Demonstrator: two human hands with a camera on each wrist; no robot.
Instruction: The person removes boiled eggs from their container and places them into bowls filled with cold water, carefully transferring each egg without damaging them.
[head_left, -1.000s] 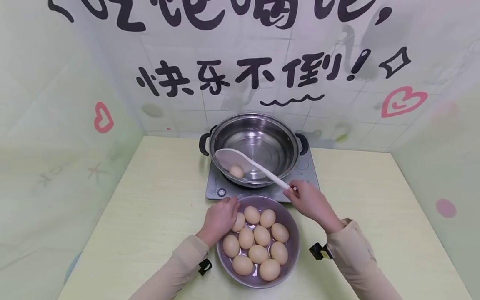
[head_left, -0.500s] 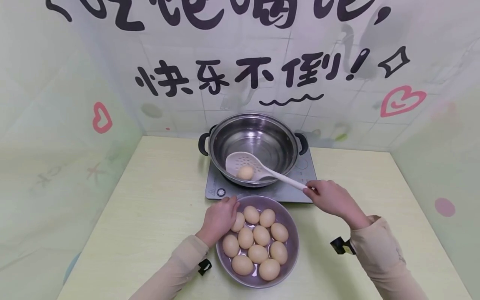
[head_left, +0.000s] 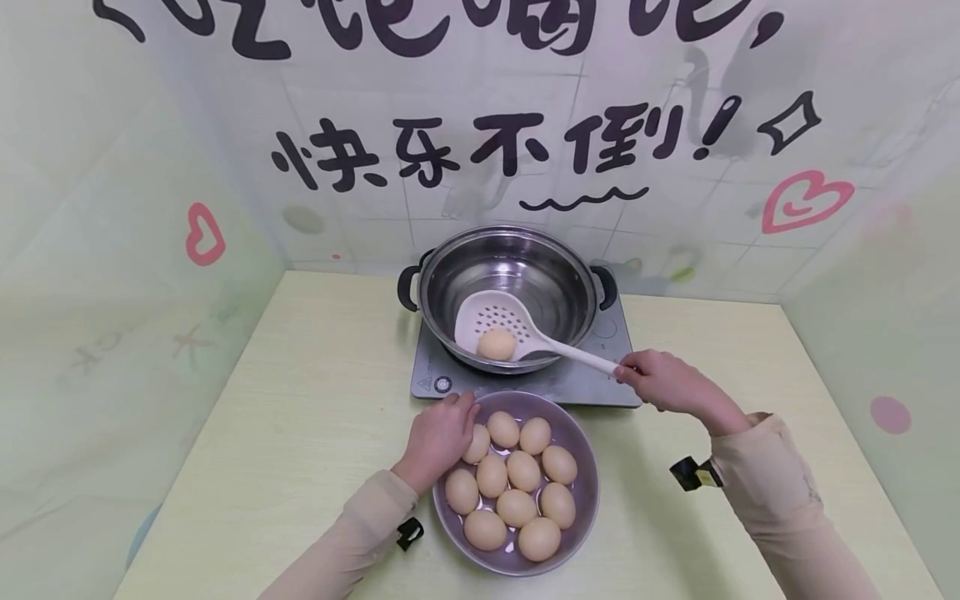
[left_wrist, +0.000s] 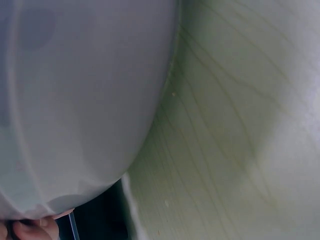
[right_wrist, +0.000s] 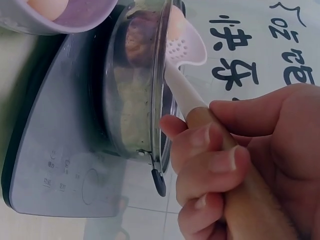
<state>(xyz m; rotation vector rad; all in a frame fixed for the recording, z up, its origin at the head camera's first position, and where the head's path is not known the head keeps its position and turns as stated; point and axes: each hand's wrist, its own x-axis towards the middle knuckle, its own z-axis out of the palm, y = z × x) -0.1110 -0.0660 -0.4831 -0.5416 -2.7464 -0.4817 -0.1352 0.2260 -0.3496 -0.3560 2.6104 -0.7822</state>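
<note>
My right hand [head_left: 667,383] grips the handle of a slotted spoon [head_left: 517,315]. In the right wrist view its fingers [right_wrist: 217,167] curl round the wooden handle [right_wrist: 250,195]. A brown egg [head_left: 497,343] rests in the spoon's white perforated bowl, over the near side of a steel pot [head_left: 566,279]. My left hand [head_left: 437,440] holds the left rim of a purple bowl [head_left: 588,492], in which several eggs [head_left: 523,471] lie in a little water. The left wrist view shows mostly the bowl's pale outside [left_wrist: 95,95], with some fingertips [left_wrist: 37,230] at its lower edge.
The pot stands on a grey induction cooker [head_left: 525,387], right behind the bowl. Black side handles [head_left: 604,288] stick out from the pot. A pale wooden table [head_left: 300,400] lies below, with a printed wall sheet [head_left: 360,242] behind.
My right hand has moved right and slightly up, drawing the slotted spoon with it. The spoon has turned so its holes show, and the egg has shifted right. My left hand stays put.
</note>
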